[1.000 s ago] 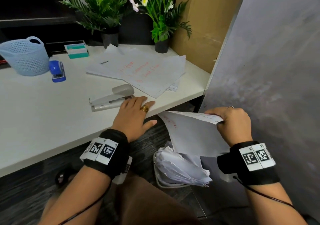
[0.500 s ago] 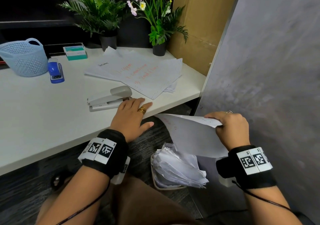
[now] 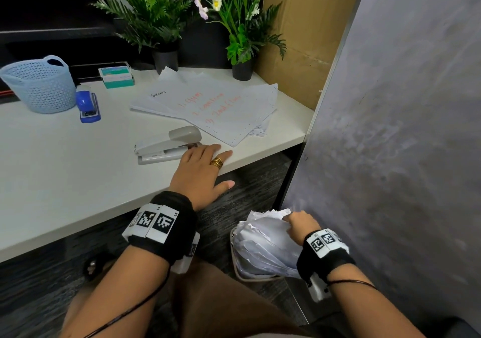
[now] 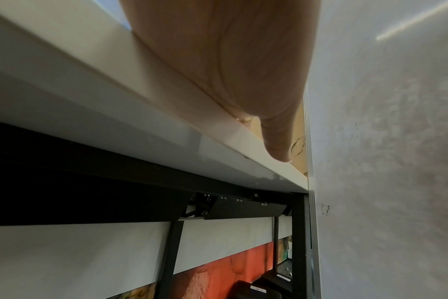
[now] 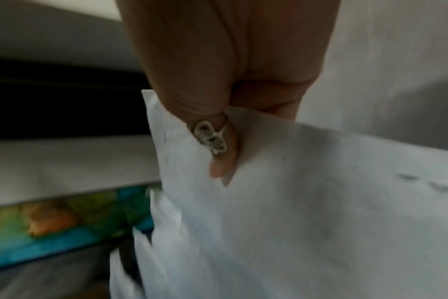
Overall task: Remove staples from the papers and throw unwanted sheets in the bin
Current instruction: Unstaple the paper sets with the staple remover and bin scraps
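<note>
My right hand [image 3: 299, 227] is down at the bin [image 3: 240, 272] on the floor, which is heaped with white sheets [image 3: 263, 244]. In the right wrist view my right hand [image 5: 228, 125] pinches the corner of a white sheet [image 5: 307, 212] between thumb and fingers. My left hand [image 3: 201, 167] lies flat and open on the front edge of the white desk [image 3: 65, 176], its fingertips beside a grey stapler [image 3: 169, 145]. In the left wrist view the left hand [image 4: 243, 81] rests on the desk edge [image 4: 141, 125]. A spread stack of papers [image 3: 216, 105] with orange writing lies further back.
A blue stapler [image 3: 88, 107], a light blue basket [image 3: 39, 85] and a small green box [image 3: 117, 75] stand at the back left. Two potted plants [image 3: 161, 30] are at the rear. A grey partition [image 3: 403, 142] closes off the right side, close to the bin.
My right hand has dropped from desk-edge height down onto the bin, taking the sheet with it. The left hand has stayed flat on the desk.
</note>
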A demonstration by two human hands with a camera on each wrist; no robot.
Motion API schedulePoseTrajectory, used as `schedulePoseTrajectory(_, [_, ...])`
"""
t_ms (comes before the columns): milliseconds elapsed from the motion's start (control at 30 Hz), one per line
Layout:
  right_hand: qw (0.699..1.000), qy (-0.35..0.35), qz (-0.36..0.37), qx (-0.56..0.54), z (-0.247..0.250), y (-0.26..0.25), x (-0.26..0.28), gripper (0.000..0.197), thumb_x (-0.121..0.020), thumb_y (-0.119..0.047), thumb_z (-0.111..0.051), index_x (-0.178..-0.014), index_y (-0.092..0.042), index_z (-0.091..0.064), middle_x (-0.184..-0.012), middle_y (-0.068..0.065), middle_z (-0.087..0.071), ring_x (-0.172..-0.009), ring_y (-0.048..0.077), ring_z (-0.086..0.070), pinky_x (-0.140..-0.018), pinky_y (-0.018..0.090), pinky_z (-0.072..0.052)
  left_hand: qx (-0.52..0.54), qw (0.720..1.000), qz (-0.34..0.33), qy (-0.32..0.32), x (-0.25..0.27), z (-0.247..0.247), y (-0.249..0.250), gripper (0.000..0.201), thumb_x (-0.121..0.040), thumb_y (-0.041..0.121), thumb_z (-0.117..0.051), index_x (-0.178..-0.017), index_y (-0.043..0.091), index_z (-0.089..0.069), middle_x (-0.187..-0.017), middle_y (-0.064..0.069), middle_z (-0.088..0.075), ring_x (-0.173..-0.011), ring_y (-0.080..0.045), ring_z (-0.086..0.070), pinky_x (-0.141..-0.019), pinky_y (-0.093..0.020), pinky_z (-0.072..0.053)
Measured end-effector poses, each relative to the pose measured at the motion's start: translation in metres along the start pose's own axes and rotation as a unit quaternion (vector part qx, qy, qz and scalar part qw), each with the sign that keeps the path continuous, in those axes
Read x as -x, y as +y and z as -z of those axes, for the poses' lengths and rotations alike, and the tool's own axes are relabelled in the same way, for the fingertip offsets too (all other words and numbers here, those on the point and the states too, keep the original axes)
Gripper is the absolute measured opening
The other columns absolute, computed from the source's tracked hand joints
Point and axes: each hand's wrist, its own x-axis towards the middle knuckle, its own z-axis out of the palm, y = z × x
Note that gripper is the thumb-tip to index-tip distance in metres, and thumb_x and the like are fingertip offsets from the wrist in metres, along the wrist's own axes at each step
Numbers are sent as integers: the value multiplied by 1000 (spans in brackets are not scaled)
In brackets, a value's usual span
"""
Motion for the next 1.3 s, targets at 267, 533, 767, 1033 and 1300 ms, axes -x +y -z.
schedulePoseTrajectory(267, [988,-112,-24,-103,-92,4,-45,35,-97,-36,-41,-116,-15,-62,-124,12,-60,-115,26,-54,-99,29,-38,-5,1000,-3,4,-1,-2,-2,88,-73,71,-5,-147,28,-24,-150,-3,-28,-135,-25,-25,-112,-38,-12])
schedulePoseTrajectory(533, [948,223,30,-224,0,-23,-23,22,-91,-37,-56,-83,-19,-67,-70,0,-64,-68,17,-58,-68,26,-48,-8,1000,1,18,-3,-3,-2,85,-74,69,-8,-146,28,-27,-149,-2,-31,-134,-26,-27,-110,-38,-12])
schedulePoseTrajectory(767, [852,380,223,-282,135,-82,-24,27,-92,-11,-53,-118,-13,-61,-122,4,-58,-115,18,-49,-101,23,-32,64,997,21,37,0,0,-2,73,-83,63,-11,-143,29,-35,-147,2,-34,-135,-19,-27,-112,-32,-11])
schedulePoseTrajectory(1033, [947,125,285,-78,140,-83,-37,75,-83,-52,-60,-147,-27,-29,-153,1,-29,-141,19,-20,-114,32,-14,220,965,67,124,3,2,-7,50,-88,28,-27,-119,10,-62,-126,-8,-56,-121,-26,-45,-107,-29,-21])
schedulePoseTrajectory(1300, [837,318,328,-301,117,-70,-38,38,-77,12,-61,-99,-16,-75,-79,-12,-61,-82,18,-59,-81,31,-47,314,935,79,142,4,4,-12,30,-93,13,-51,-123,13,-55,-128,-5,-50,-123,-19,-41,-106,-21,-24])
